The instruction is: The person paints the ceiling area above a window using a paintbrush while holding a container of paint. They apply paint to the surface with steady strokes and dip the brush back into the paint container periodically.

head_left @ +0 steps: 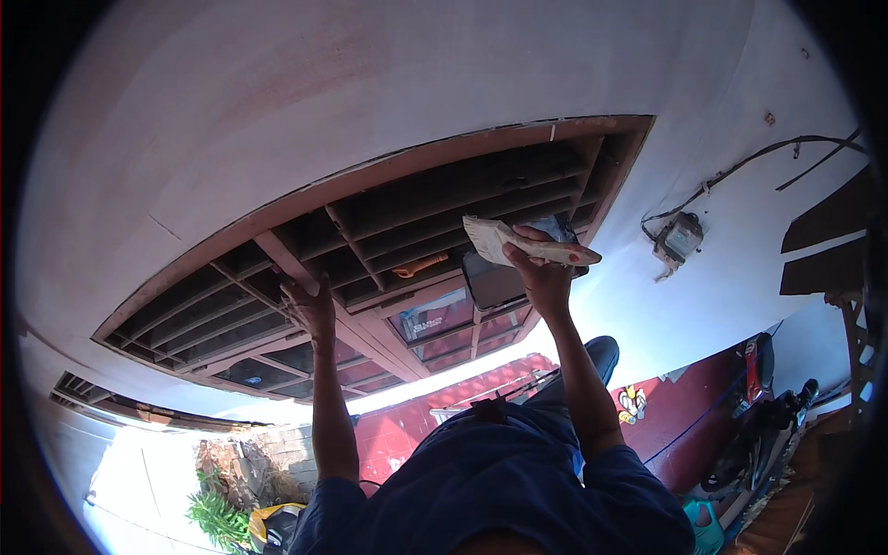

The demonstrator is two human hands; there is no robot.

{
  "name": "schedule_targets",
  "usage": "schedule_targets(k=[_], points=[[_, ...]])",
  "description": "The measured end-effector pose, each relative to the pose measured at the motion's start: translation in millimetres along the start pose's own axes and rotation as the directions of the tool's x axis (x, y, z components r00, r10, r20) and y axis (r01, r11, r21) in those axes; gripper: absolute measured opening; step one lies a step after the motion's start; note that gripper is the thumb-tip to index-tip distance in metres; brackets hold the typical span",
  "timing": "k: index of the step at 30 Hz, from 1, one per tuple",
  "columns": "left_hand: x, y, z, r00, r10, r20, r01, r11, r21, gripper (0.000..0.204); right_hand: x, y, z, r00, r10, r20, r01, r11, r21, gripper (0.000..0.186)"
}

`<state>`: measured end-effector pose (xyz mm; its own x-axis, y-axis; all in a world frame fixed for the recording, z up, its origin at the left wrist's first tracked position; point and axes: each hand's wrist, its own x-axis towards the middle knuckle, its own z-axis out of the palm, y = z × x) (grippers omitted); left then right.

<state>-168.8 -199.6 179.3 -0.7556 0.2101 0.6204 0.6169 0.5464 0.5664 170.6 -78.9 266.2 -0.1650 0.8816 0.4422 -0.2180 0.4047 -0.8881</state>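
A wide paintbrush (487,240) with pale bristles is in my right hand (541,264), its worn whitish handle pointing right. The bristles are close to the slats of a brown louvred vent (444,205) above the windows. My left hand (310,305) grips the vent frame's wooden post (287,262), fingers partly around it. Just below the brush is a dark-rimmed rectangular container (497,282), partly hidden by my right hand; what supports it does not show. An orange tool-like object (421,265) lies on the vent's lower ledge, its kind unclear.
Glass windows (433,316) sit under the vent. A grey electrical box (681,237) with cables hangs on the white wall to the right. Far below are a red floor (671,435), yellow sandals (633,404), a parked motorcycle (758,444) and a green plant (220,511).
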Motion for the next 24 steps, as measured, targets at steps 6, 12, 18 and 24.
schedule_targets(k=[6,12,18,24], points=[[-2,1,2,0.999,0.026,-0.025,-0.025,0.999,0.019,0.074,68,-70,49,0.649,-0.595,0.475,0.730,0.663,-0.168,0.029],[-5,7,1,0.993,-0.113,0.028,0.114,0.992,-0.056,0.067,109,-116,98,0.397,-0.697,0.597,0.893,0.443,-0.078,0.022],[-4,15,-7,0.997,-0.080,0.018,0.082,0.988,-0.129,0.057,146,-143,117,0.328,-0.628,0.706,0.941,0.279,-0.189,0.018],[-3,12,-10,0.995,-0.099,0.024,0.101,0.984,-0.145,0.058,148,-176,124,0.147,-0.873,0.465,0.969,0.032,-0.246,0.030]])
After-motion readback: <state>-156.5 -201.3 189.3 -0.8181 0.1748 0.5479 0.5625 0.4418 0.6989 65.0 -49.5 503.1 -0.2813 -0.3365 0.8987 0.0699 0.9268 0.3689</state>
